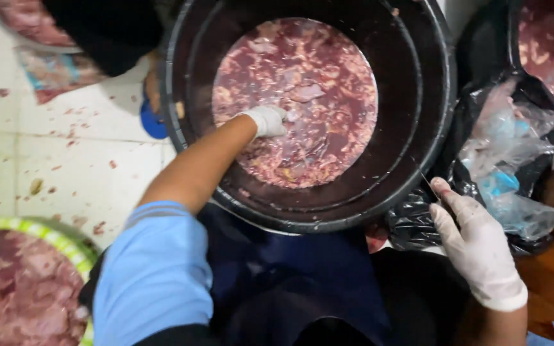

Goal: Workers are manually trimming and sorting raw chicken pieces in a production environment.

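Currently, left hand, in a white glove, is down inside a large black tub, fingers curled over and pressing into the meat pieces; whether it actually grips a piece, I cannot tell. Forearm's long axis runs from the blue sleeve up and right toward the tub's middle. The meat, pink and dark red in reddish liquid, fills the tub's round bottom all around this hand.

Right hand, also white-gloved, lies open and flat, fingertips touching a crumpled black plastic bag just outside the tub's rim. Clear and blue plastic wrappers sit in that bag, above the right hand.

Below-left of the left hand, a green-rimmed basin holds more pink meat. White tiled floor beside it carries red flecks.
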